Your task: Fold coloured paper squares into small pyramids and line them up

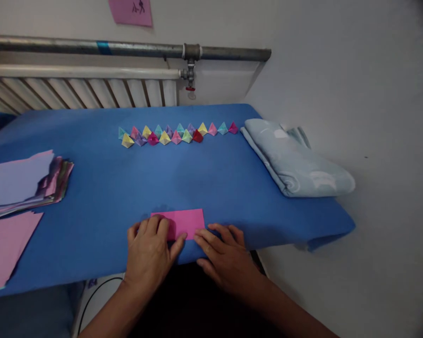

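Note:
A bright pink sheet of paper (188, 223), folded into a rectangle, lies near the front edge of the blue-covered table. My left hand (150, 249) covers its left end, with curled fingers on top and the thumb at the near edge, holding it. At the lower right corner, the fingertips of my right hand (225, 256) touch the paper. Those fingers are apart and loosely bent, with the thumb off the paper near the table edge. Farther back, small folded paper pieces in several colours, such as a yellow one (127, 141), stand in two rows.
Stacked coloured paper (17, 180) and pink sheets (9, 246) lie at the left on the blue cloth (102, 188). A folded light-blue blanket (296, 162) sits at the right by the wall. Behind the table are a radiator (91, 91) and a metal pipe (144, 48).

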### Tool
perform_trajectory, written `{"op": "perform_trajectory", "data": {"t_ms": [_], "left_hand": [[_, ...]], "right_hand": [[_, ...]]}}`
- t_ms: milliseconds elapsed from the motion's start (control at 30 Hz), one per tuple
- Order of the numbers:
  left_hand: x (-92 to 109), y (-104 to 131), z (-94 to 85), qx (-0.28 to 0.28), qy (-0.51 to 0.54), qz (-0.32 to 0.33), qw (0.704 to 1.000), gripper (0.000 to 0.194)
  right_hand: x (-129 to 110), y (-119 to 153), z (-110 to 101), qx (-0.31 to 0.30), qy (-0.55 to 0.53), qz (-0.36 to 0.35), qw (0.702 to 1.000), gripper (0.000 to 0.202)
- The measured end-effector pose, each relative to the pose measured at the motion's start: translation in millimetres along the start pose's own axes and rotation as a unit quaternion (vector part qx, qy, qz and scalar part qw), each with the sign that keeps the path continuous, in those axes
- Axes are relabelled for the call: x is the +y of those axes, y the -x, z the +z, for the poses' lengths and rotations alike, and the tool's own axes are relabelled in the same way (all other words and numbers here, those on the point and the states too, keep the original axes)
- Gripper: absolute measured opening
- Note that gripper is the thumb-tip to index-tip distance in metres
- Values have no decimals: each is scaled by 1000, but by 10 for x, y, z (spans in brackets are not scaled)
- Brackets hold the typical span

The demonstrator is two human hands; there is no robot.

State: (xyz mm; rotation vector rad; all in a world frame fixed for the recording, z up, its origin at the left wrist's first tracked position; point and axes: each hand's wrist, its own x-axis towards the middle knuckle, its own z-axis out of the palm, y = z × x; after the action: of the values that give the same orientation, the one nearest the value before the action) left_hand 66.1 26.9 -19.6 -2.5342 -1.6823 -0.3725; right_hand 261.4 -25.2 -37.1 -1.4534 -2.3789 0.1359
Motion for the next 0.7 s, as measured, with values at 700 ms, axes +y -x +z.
{"op": "perform_trajectory", "data": {"t_ms": [700], "left_hand": [[-212, 285, -9, 120, 51, 56, 990, 26]], "right_hand": [[76, 93, -19, 5, 5, 4, 1000, 36]]}}
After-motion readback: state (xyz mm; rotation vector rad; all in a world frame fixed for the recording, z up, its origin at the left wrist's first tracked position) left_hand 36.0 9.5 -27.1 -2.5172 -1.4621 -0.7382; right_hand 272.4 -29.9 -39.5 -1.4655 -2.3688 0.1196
